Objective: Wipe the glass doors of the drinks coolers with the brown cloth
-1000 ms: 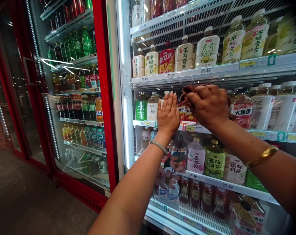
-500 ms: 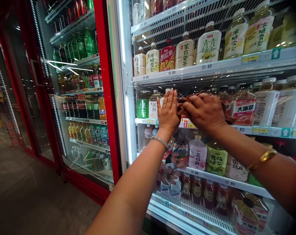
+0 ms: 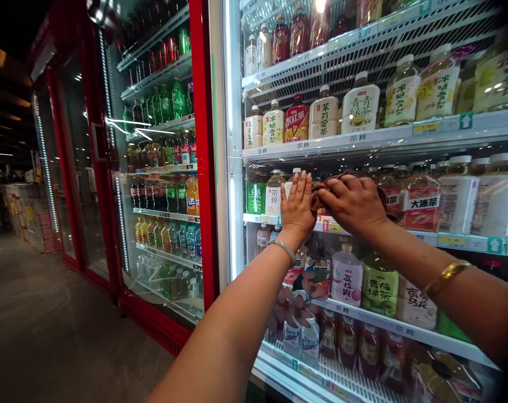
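Observation:
My left hand (image 3: 298, 204) lies flat with its fingers stretched upward, seemingly against the glass door of a lit drinks fridge. A pale bangle circles that wrist. Just right of it, my right hand (image 3: 352, 201) presses a brown cloth (image 3: 390, 204) to the same glass, fingers curled over it. The left fingertips are beside the cloth's edge; whether they touch it I cannot tell. Behind the glass stand bottles on shelves, among them a red-labelled bottle (image 3: 422, 201) right of the cloth and a green-labelled bottle (image 3: 256, 193) left of my hands. A gold bracelet (image 3: 449, 275) is on my right wrist.
A red-framed fridge (image 3: 206, 168) full of bottles and cans adjoins on the left. Farther left stands another red fridge (image 3: 84, 168) with a handle. Grey floor (image 3: 69, 313) runs along the fronts. Flower decorations (image 3: 313, 282) show on the glass below my hands.
The camera view has tilted up and turned left, so the shelves sit lower and farther right in the picture. Both hands stay at nearly the same place on the glass, the cloth still under the right.

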`<state>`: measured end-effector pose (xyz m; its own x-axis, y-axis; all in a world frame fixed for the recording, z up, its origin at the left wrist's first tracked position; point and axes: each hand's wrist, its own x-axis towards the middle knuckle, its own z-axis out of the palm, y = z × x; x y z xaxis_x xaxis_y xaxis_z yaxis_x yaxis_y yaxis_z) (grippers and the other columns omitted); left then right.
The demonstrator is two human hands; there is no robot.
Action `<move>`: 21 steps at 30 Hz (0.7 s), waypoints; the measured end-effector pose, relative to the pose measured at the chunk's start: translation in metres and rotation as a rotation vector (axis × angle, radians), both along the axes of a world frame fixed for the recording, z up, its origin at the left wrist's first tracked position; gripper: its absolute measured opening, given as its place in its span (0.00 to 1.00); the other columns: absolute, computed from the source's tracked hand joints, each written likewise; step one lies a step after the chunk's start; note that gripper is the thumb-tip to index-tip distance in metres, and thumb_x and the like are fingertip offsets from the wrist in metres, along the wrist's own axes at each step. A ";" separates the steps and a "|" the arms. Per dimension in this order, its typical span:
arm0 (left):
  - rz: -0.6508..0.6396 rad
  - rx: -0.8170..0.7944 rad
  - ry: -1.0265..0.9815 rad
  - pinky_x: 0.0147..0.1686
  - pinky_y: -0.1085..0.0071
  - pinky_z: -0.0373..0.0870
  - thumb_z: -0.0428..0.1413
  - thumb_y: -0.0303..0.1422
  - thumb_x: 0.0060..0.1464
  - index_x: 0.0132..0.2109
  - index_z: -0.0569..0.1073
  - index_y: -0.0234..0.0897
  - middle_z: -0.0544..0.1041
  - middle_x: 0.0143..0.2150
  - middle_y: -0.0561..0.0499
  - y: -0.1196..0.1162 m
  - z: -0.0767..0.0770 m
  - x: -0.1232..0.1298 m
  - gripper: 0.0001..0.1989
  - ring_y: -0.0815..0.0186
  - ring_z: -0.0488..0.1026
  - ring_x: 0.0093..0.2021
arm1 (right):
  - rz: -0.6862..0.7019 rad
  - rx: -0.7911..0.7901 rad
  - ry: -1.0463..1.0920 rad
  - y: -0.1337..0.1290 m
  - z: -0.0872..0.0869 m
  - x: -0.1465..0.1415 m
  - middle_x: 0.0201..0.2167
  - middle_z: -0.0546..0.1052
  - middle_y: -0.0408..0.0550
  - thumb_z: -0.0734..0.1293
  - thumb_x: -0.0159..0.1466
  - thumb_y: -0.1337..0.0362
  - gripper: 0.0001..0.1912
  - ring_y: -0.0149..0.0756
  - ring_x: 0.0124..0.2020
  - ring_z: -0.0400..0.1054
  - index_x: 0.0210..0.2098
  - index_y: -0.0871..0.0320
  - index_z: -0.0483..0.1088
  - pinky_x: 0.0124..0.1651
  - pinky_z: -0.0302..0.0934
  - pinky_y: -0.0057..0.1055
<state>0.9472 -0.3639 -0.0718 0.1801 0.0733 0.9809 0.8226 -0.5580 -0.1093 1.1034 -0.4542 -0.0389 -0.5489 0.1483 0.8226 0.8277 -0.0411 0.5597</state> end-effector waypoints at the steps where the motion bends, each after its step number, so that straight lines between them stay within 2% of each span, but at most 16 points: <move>1: 0.005 0.010 0.022 0.80 0.47 0.38 0.39 0.35 0.74 0.77 0.54 0.36 0.56 0.79 0.45 0.000 0.001 -0.004 0.29 0.60 0.47 0.80 | 0.001 0.005 0.039 -0.001 0.010 0.001 0.57 0.77 0.55 0.61 0.71 0.61 0.15 0.49 0.54 0.61 0.52 0.53 0.76 0.48 0.47 0.44; 3: 0.009 0.032 0.087 0.80 0.50 0.41 0.39 0.35 0.74 0.77 0.54 0.37 0.55 0.79 0.47 0.001 0.001 -0.014 0.29 0.62 0.47 0.80 | -0.012 0.048 0.133 -0.003 0.021 0.004 0.58 0.76 0.56 0.60 0.72 0.60 0.15 0.50 0.55 0.60 0.52 0.54 0.75 0.48 0.46 0.44; 4: 0.007 0.037 0.116 0.80 0.52 0.42 0.39 0.35 0.74 0.77 0.53 0.37 0.55 0.79 0.48 0.001 0.001 -0.019 0.29 0.63 0.48 0.80 | -0.025 0.074 0.168 -0.004 0.020 0.003 0.58 0.75 0.57 0.61 0.72 0.59 0.16 0.51 0.55 0.60 0.52 0.55 0.75 0.48 0.46 0.44; 7: 0.002 0.022 0.138 0.79 0.55 0.46 0.40 0.34 0.73 0.78 0.50 0.35 0.54 0.79 0.46 0.003 -0.001 -0.035 0.30 0.64 0.47 0.80 | -0.058 0.104 0.143 -0.004 -0.003 -0.008 0.58 0.76 0.56 0.62 0.71 0.59 0.15 0.51 0.55 0.59 0.53 0.54 0.75 0.48 0.46 0.44; 10: 0.000 -0.002 0.134 0.79 0.52 0.45 0.41 0.35 0.73 0.78 0.49 0.36 0.55 0.79 0.44 0.008 -0.006 -0.046 0.31 0.62 0.47 0.80 | -0.034 0.074 -0.048 0.003 -0.023 -0.031 0.57 0.77 0.52 0.63 0.71 0.63 0.13 0.49 0.54 0.59 0.51 0.52 0.76 0.48 0.46 0.43; 11: -0.003 -0.005 0.130 0.79 0.52 0.44 0.41 0.34 0.73 0.78 0.50 0.35 0.55 0.79 0.43 0.009 -0.007 -0.049 0.31 0.62 0.47 0.80 | -0.018 0.059 -0.111 0.007 -0.022 -0.038 0.56 0.77 0.50 0.63 0.71 0.64 0.12 0.48 0.54 0.59 0.50 0.52 0.76 0.49 0.46 0.43; 13: -0.009 -0.007 0.103 0.79 0.52 0.44 0.41 0.34 0.73 0.78 0.51 0.34 0.55 0.79 0.43 0.013 -0.009 -0.053 0.30 0.61 0.47 0.80 | 0.005 0.041 -0.178 0.015 -0.010 -0.047 0.55 0.78 0.49 0.62 0.71 0.64 0.12 0.47 0.53 0.59 0.48 0.52 0.76 0.48 0.46 0.43; 17: -0.027 -0.016 0.049 0.80 0.51 0.42 0.40 0.33 0.73 0.78 0.48 0.36 0.54 0.80 0.44 0.021 -0.008 -0.068 0.31 0.62 0.45 0.80 | -0.014 0.090 -0.061 0.022 0.024 -0.043 0.57 0.77 0.51 0.61 0.72 0.61 0.13 0.47 0.53 0.59 0.52 0.51 0.75 0.47 0.44 0.43; 19: -0.022 -0.041 -0.024 0.79 0.48 0.41 0.41 0.32 0.72 0.79 0.44 0.37 0.51 0.80 0.44 0.026 -0.008 -0.081 0.33 0.60 0.42 0.81 | -0.033 0.123 0.027 0.022 0.024 -0.040 0.58 0.76 0.51 0.61 0.73 0.59 0.13 0.49 0.54 0.59 0.51 0.52 0.75 0.47 0.44 0.44; 21: -0.001 -0.071 -0.097 0.79 0.45 0.40 0.42 0.31 0.71 0.79 0.43 0.37 0.49 0.81 0.42 0.031 -0.008 -0.095 0.34 0.58 0.41 0.81 | -0.038 0.117 0.061 0.022 0.011 -0.045 0.58 0.76 0.52 0.61 0.73 0.59 0.13 0.50 0.55 0.59 0.51 0.52 0.75 0.48 0.45 0.44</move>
